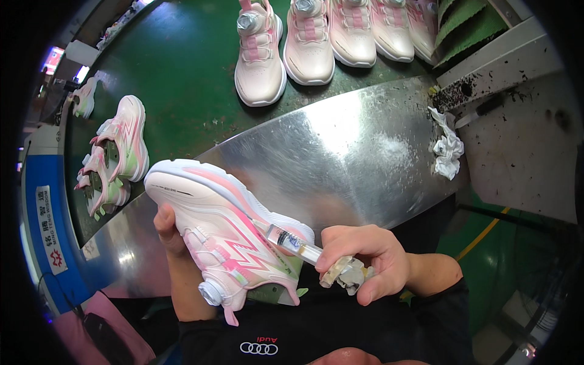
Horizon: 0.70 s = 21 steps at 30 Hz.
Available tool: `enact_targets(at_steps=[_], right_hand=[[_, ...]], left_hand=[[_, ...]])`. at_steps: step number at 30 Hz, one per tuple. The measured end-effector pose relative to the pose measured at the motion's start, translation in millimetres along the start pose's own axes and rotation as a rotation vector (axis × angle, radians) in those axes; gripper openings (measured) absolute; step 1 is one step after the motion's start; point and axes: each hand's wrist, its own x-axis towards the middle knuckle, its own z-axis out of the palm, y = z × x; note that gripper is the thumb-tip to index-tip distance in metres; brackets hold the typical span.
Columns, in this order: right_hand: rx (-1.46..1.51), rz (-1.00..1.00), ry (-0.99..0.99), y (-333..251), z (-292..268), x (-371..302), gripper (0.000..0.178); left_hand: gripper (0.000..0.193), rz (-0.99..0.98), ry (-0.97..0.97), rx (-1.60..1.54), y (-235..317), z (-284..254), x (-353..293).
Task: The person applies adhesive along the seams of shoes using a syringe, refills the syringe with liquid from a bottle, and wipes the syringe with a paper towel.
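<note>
A pale pink and white sneaker [210, 213] is tilted on its side in front of me, toe to the upper left. My left hand [168, 232] is closed round it from the left, with most of its fingers hidden behind the shoe. A clear syringe [295, 244] is gripped in my right hand [374, 258]. The tip of that syringe meets the seam between the upper and the white sole, near the pink zigzag stripe. Crumpled, stained wrapping [348, 274] covers the syringe's rear end under my fingers. A round lacing dial [211, 292] sits near the shoe's opening.
Several matching sneakers [309, 55] stand in a row on the green surface [182, 67] at the back. More shoes [125, 137] lie at the left. A metal plate [292, 152] spans the near edge. White crumpled tissue [448, 152] and a dark-handled blade [480, 112] rest at the right.
</note>
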Motion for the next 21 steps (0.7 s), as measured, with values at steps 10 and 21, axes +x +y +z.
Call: enact_targets(at_steps=[10,21], right_hand=[[-0.176,-0.074,0.023,6.6,-0.1,-27.7,0.055],[-0.275,-0.148,-0.009,15.9,-5.6,-46.4,0.050]], left_hand=[[0.053,0.026,0.146,-0.086,-4.3,-13.7,3.0],[0.052,-0.025,0.206,-0.055,0.7,-22.1,5.6]])
